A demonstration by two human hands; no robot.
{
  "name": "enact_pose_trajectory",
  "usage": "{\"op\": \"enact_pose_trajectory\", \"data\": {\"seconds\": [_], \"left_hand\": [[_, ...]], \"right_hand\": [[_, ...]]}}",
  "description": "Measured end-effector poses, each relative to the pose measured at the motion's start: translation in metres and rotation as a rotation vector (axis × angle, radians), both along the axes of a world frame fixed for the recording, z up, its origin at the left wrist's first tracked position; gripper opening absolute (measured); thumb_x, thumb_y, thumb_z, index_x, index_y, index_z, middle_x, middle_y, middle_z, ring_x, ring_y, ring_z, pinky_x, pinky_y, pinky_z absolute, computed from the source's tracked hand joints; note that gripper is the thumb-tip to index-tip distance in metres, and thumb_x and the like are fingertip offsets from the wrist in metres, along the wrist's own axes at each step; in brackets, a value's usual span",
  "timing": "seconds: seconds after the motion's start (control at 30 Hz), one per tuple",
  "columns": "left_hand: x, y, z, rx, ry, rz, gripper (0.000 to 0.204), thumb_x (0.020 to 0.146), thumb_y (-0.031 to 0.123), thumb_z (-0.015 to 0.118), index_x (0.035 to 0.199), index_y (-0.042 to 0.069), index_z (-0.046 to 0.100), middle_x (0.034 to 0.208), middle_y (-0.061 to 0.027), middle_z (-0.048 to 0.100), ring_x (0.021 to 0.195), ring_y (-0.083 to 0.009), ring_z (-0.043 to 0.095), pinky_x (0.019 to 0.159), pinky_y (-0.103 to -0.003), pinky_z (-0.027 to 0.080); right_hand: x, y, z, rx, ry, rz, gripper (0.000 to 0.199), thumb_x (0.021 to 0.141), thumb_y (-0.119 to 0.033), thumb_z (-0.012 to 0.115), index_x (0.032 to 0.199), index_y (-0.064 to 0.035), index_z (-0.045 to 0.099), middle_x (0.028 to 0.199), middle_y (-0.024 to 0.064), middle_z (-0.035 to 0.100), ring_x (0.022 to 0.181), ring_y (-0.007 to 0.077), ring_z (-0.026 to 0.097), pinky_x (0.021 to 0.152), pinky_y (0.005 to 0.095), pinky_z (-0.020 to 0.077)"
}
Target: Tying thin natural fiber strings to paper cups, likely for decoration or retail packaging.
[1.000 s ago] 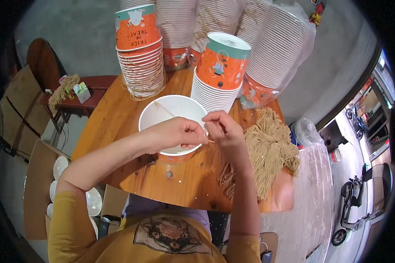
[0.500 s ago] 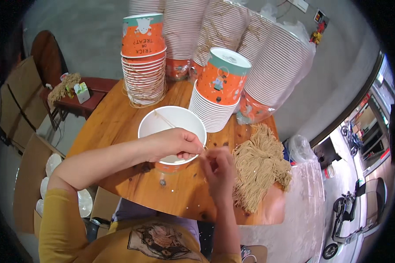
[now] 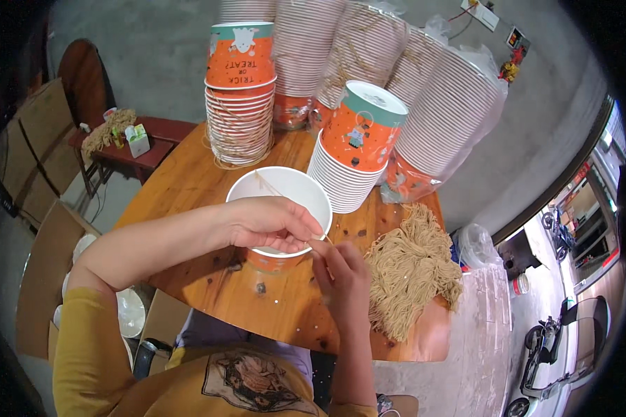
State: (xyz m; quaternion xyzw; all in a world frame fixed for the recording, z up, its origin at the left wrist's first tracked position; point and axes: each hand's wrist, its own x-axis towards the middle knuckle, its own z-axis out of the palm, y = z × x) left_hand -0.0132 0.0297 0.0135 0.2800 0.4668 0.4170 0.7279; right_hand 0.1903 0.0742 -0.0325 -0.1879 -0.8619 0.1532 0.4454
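Note:
A paper bucket (image 3: 307, 186), white inside and orange outside, stands upright near the middle of the wooden table. A thin tan cord (image 3: 268, 184) runs along its inner far-left wall. My left hand (image 3: 275, 224) reaches across the opening, fingers bent and pinched at the near-right rim, with cord between them. Close against its fingertips, outside the rim, my right hand (image 3: 342, 274) is closed in a pinch on the cord's end. The bit of cord between the fingertips is mostly hidden. To the right of my right hand lies a large loose bundle of tan cords (image 3: 414, 271).
Behind the bucket stand a nested bucket stack wound with cords (image 3: 240, 125), another nested stack (image 3: 348, 177) and tall plastic-wrapped stacks (image 3: 438, 104). The wooden table (image 3: 181, 208) has a curved edge. Left are a red bench (image 3: 149, 154) and a cardboard box (image 3: 49, 278).
My fingertips have come closer together at the rim, and my right hand has turned slightly. The whole view has shifted a little, moving the table's things slightly right.

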Motion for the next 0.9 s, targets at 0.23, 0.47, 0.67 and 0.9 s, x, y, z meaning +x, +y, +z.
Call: {"op": "enact_pose_trajectory", "data": {"seconds": [0.23, 0.47, 0.67, 0.9], "left_hand": [[0.001, -0.003, 0.000, 0.050, 0.055, 0.041, 0.023, 0.087, -0.004, 0.060, 0.108, 0.003, 0.057, 0.094, -0.0037, 0.061, 0.079, -0.0086, 0.062, 0.071, -0.019, 0.054], [-0.001, -0.002, -0.007, 0.145, 0.065, 0.008, 0.027, 0.083, -0.005, 0.060, 0.108, 0.003, 0.056, 0.093, -0.0019, 0.058, 0.081, -0.0082, 0.060, 0.072, -0.021, 0.051], [0.005, -0.004, -0.003, 0.409, 0.426, 0.013, 0.024, 0.082, -0.003, 0.057, 0.105, 0.002, 0.055, 0.087, -0.0014, 0.055, 0.077, -0.0087, 0.054, 0.071, -0.023, 0.047], [0.014, -0.013, 0.006, 0.795, 0.817, -0.016, 0.018, 0.086, 0.002, 0.055, 0.104, 0.004, 0.052, 0.082, -0.0015, 0.053, 0.082, -0.0102, 0.052, 0.072, -0.026, 0.046]], "right_hand": [[-0.001, -0.002, 0.003, 0.050, -0.044, 0.014, 0.029, 0.076, 0.000, 0.070, 0.103, -0.0103, 0.068, 0.075, 0.0081, 0.049, 0.068, 0.0250, 0.054, 0.058, 0.0363, 0.0443], [0.000, -0.004, 0.006, 0.213, -0.128, -0.017, 0.030, 0.076, -0.008, 0.069, 0.105, -0.0113, 0.064, 0.081, 0.0042, 0.050, 0.075, 0.0220, 0.055, 0.058, 0.0347, 0.0483], [-0.005, -0.001, 0.003, -0.444, 0.132, 0.112, 0.019, 0.086, -0.006, 0.066, 0.104, -0.0083, 0.063, 0.082, 0.0065, 0.056, 0.068, 0.0188, 0.058, 0.059, 0.0299, 0.0479], [-0.019, -0.002, 0.003, -0.366, 0.121, -0.003, 0.011, 0.084, -0.008, 0.069, 0.090, -0.0063, 0.060, 0.074, 0.0075, 0.056, 0.058, 0.0138, 0.052, 0.055, 0.0272, 0.0437]]}}
